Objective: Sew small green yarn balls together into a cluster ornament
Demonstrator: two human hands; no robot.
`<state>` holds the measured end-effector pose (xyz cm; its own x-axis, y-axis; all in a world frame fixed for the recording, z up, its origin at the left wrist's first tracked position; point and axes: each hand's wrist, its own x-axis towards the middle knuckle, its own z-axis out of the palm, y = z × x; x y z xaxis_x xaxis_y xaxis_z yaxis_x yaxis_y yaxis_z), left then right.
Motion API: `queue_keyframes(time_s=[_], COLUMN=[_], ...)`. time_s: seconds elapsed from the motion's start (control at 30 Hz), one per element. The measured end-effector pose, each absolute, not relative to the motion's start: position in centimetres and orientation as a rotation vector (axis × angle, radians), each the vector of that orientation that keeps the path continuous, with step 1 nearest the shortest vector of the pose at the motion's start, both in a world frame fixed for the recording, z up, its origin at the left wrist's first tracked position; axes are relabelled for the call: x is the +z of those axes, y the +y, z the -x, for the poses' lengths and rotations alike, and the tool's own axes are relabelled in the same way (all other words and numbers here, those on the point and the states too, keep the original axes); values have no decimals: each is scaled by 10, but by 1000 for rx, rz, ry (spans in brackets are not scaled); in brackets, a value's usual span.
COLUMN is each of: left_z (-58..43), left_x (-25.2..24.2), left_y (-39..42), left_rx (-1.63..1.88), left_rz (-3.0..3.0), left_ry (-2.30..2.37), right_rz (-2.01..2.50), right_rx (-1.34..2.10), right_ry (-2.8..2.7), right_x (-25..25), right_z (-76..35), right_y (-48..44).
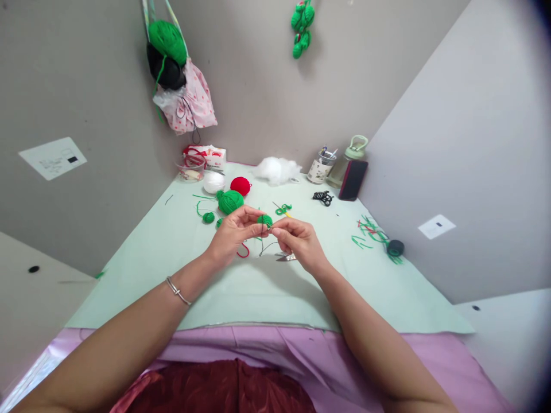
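Observation:
My left hand (235,232) and my right hand (299,242) meet over the middle of the pale green table (172,269). Both pinch a small green crocheted piece (264,220) between their fingertips. A dark thread (263,246) hangs down from the piece, and a red thread loop (244,251) lies under my left hand. Scissors (285,257) lie on the table just below my right hand. I wear a thin bracelet (178,291) on my left wrist.
Behind my hands lie a green yarn ball (229,201), a red ball (240,185), a white ball (213,182), small green pieces (208,217) and white stuffing (275,170). A pen cup (321,167), a bottle (350,155) and a phone (353,179) stand back right. Yarn scraps (370,232) lie right.

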<state>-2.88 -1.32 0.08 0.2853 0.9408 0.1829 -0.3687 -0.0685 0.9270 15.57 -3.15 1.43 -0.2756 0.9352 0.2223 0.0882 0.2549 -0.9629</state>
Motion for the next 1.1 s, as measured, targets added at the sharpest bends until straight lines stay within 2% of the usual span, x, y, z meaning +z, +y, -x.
queue_keyframes(time_s=[0.33,0.57,0.9,1.0,1.1], left_z=[24,25,23,23,23], left_x=[-3,-4,-17,-19,-20], left_y=[-15,-14,-11,-11,-10], left_rx=[1262,1306,1280,1274,1258], left_rz=[-1161,-1260,-1511,-1567,-1633], left_ry=[698,797,875,907,940], right_rz=[1002,1051,1001,1104,1218], right_rx=[1198,978,1195,993,548], right_ry=[-1469,-1590,-1563,-1734,-1934], right_x=[10,11,6,6,6], right_z=[-145,-152,-152,-154,-155], right_y=[-33,-26,-28,-31,-33])
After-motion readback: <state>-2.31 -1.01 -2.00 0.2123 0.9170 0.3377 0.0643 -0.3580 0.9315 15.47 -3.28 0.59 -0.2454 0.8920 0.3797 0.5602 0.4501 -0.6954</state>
